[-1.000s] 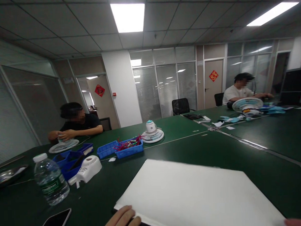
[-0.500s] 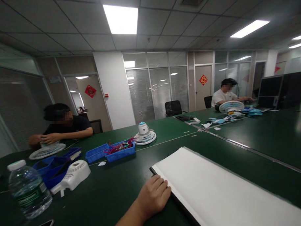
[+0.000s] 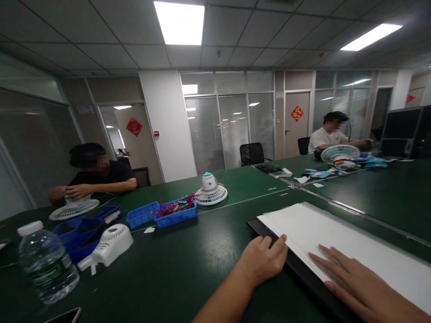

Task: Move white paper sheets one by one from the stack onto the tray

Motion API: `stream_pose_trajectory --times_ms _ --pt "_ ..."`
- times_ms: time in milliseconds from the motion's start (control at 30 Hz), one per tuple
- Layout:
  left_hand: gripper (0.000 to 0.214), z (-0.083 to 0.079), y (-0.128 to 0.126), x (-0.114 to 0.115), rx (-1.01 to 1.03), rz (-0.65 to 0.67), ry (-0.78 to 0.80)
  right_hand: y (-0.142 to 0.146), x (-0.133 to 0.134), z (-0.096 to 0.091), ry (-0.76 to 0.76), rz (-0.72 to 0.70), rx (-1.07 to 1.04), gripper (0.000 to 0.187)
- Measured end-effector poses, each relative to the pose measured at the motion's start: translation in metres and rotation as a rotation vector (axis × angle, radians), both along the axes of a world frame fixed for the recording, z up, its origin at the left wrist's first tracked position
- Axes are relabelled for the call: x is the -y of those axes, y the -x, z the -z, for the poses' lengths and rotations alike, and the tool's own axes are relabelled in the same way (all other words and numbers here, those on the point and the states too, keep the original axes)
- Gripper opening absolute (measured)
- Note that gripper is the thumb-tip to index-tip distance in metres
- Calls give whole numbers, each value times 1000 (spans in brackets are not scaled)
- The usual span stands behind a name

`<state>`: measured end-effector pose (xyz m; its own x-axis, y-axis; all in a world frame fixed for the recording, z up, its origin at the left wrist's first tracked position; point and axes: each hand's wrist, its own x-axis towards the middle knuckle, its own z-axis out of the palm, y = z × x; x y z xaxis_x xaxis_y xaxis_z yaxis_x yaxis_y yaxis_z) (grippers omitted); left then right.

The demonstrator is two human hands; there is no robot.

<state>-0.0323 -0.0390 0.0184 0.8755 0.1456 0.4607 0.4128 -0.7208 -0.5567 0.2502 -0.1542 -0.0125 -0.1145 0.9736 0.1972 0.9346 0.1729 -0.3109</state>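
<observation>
A stack of large white paper sheets (image 3: 348, 237) lies on a flat black board or cover (image 3: 304, 276) at the right front of the table. My left hand (image 3: 266, 258) is closed at the near left edge of the white sheets, with its fingers curled and one fingertip on the paper's margin. Lying across the paper close to that same edge, my right hand (image 3: 361, 279) has its fingers stretched out and slightly spread. What exactly lies under the left fingers is hidden.
On the left stand a water bottle (image 3: 47, 264), a phone (image 3: 58, 322), a white plastic housing (image 3: 110, 245) and blue bins (image 3: 177, 218) with wires. A small fan (image 3: 211, 190) sits behind. Two people (image 3: 95, 172) work across the green table (image 3: 190, 256).
My right hand has come into view and onto the paper. The white sheets and my left hand have shifted right, and more of the black edge shows.
</observation>
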Motion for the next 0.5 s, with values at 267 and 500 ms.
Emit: stream_pose_trajectory --times_ms 267,500 --pt "34 6 17 -4 3 22 3 -28 -34 -14 -17 4 23 60" --pt "27 1 109 30 38 -16 -25 -90 -67 -18 122 -44 -49 54"
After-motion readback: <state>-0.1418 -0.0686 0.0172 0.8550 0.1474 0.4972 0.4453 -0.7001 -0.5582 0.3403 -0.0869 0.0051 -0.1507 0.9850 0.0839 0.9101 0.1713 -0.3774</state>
